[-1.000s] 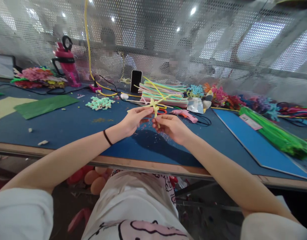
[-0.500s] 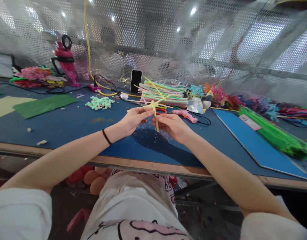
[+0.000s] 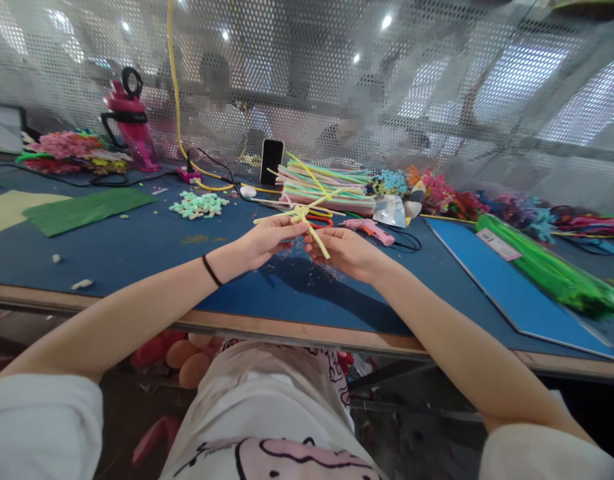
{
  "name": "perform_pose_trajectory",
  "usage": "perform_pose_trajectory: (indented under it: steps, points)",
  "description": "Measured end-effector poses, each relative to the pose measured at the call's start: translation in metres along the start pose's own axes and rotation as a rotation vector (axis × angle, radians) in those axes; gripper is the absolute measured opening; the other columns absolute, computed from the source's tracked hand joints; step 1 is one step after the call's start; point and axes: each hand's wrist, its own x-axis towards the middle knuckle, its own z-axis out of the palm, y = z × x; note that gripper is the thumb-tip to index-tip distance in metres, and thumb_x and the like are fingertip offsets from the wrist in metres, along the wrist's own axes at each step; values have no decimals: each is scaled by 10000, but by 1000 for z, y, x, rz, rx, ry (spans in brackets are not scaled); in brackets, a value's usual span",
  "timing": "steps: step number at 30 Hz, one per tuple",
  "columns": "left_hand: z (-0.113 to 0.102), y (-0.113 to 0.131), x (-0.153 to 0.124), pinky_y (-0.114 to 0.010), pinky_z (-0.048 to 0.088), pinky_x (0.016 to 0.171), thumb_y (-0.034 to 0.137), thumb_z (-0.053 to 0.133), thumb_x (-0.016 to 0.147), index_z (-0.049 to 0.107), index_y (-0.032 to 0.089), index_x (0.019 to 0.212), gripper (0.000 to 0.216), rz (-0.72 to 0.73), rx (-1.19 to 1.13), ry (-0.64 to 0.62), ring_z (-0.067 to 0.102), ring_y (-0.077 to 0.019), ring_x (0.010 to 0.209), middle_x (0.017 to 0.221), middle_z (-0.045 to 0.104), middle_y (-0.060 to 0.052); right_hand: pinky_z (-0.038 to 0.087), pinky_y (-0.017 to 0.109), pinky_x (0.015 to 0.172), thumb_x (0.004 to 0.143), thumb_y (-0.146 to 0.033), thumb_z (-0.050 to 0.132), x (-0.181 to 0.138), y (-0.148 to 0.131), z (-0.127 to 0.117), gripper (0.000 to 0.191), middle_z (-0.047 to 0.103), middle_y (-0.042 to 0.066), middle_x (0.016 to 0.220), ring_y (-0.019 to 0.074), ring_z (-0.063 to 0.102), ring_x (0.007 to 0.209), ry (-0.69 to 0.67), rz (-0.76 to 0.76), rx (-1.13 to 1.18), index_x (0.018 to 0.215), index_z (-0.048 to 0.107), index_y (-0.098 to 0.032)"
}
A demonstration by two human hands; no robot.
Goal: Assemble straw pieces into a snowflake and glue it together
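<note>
Head view: mid-twist on yellow pipe cleaners (image 3: pixel 307 215) above the tabletop (image 3: pixel 137 247), left hand (image 3: pixel 267 239) and right hand (image 3: pixel 344 252) fingers pinched on them; next likely calls for turning another stem round the knot

a long workbench covered in dark blue felt-like matting (image 3: pixel 137 247) is running across the view, its pale wooden front edge (image 3: pixel 297 331) showing along the near side. behind it a silver perforated metal screen (image 3: pixel 437 87) is standing as a back wall, and blurred figures of other people are sitting beyond the holes. round white ceiling lamps (image 3: pixel 385 21) are glowing through the screen, while bright bluish daylight is coming in from large windows (image 3: pixel 511 93) on the right. a yellow cable (image 3: pixel 174 100) is hanging down in front of the screen to the bench. under the bench the floor is lying in shadow and is too dark to make out.
</note>
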Motion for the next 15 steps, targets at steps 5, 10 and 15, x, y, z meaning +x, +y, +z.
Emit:
perform_pose_trajectory:
  steps: [5,10,15]
  points:
    - [2,0,-2,-256,418,618,472,840,717,725,160,792,341,60,53,-56,591,-106,649,739,671,-24,481,244,648,673,-447,889,0,4,8,347,715,36,796,115,616,688,-28,58,29,803,742,-160]
    - [-2,1,2,-253,388,646,501,841,691,747,148,747,369,169,283,42,549,-93,653,729,699,-11,496,262,638,735,-412,825,3,1,5,274,746,74,816,133,630,678,82,83,-19,799,762,-153]
    - [-6,1,2,-248,297,550,497,877,633,776,148,755,384,137,391,131,433,-70,560,653,670,8,466,260,613,666,-438,864,3,0,-1,319,704,38,728,113,567,627,168,-97,-159,747,766,-145]
